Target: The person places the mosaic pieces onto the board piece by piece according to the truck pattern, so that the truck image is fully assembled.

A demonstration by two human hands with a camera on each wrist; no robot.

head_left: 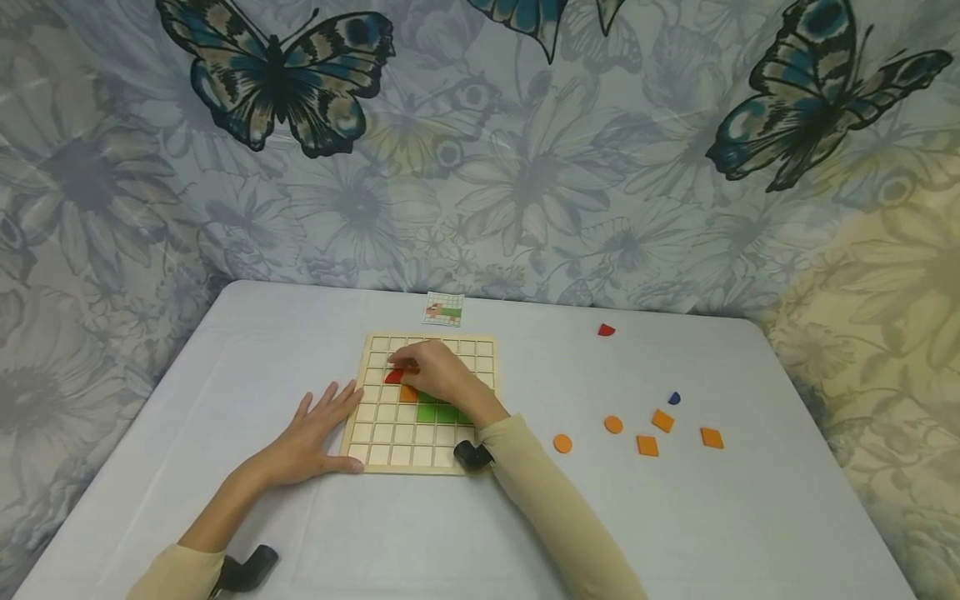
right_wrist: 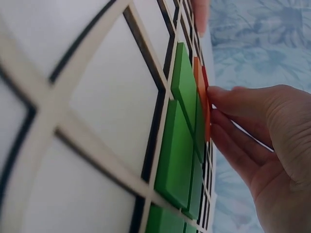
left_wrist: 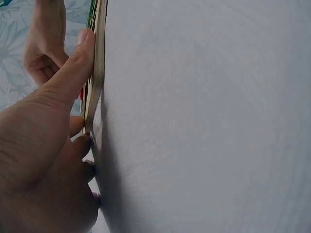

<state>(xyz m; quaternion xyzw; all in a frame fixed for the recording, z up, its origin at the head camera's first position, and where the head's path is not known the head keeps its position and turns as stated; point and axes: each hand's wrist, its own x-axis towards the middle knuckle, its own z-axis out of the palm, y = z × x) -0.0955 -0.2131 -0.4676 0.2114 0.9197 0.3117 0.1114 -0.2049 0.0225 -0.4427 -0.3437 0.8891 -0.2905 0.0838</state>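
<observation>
A wooden grid board (head_left: 380,433) lies on the table with colored tiles set in its cells. My left hand (head_left: 307,442) rests at its left edge, fingers spread, and the thumb (left_wrist: 80,58) lies along the frame in the left wrist view. Over the upper part of the board, my right hand (head_left: 442,373) is bent down with thumb and fingertips right at the tiles. Beside those fingertips are a red quarter-circle tile (head_left: 393,377) and an orange tile (head_left: 408,394). Green tiles (right_wrist: 177,155) sit nearer the right wrist. Whether the right fingers pinch a tile I cannot tell.
A small pattern card (head_left: 444,309) lies behind the board. To the right are loose orange squares (head_left: 647,446), orange circles (head_left: 562,443), a blue half-circle (head_left: 675,398) and a red quarter-circle (head_left: 606,330). A butterfly-patterned wall covering (head_left: 525,167) stands behind the white table.
</observation>
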